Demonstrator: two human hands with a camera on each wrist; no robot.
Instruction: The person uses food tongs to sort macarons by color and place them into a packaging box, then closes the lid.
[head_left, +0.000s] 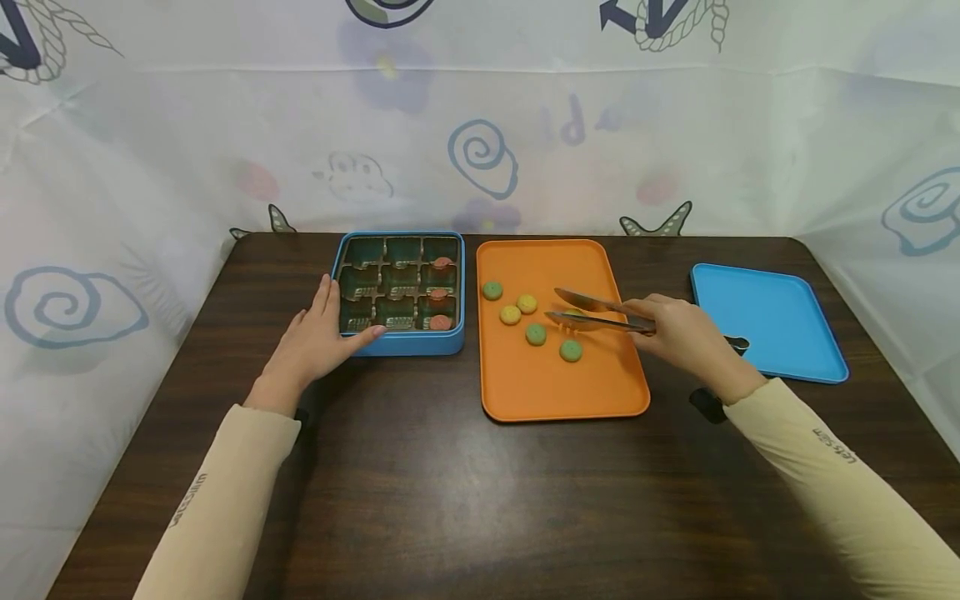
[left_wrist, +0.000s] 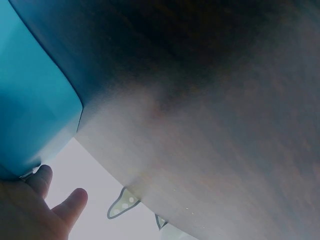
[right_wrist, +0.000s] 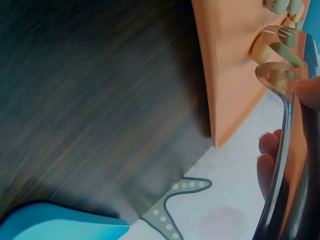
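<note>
In the head view, my left hand (head_left: 311,337) rests against the left side and front corner of a blue box (head_left: 405,344), fingers extended. The box has a divided insert with several compartments; the right column holds reddish round pieces (head_left: 440,322). My right hand (head_left: 682,333) grips metal serving tongs (head_left: 609,322) over an orange tray (head_left: 555,392). One tip is a spoon and the other a fork, as the right wrist view shows. A yellow cookie-like disc (head_left: 573,312) lies between the tips, partly hidden; whether they touch it I cannot tell. Green discs (head_left: 536,334) and other yellow discs (head_left: 527,303) lie nearby.
A blue tray (head_left: 772,325) lies on the right of the dark wooden table (head_left: 450,500), beyond my right wrist. The orange tray stands just right of the box. A printed white cloth (head_left: 420,150) hangs behind the table and along its sides.
</note>
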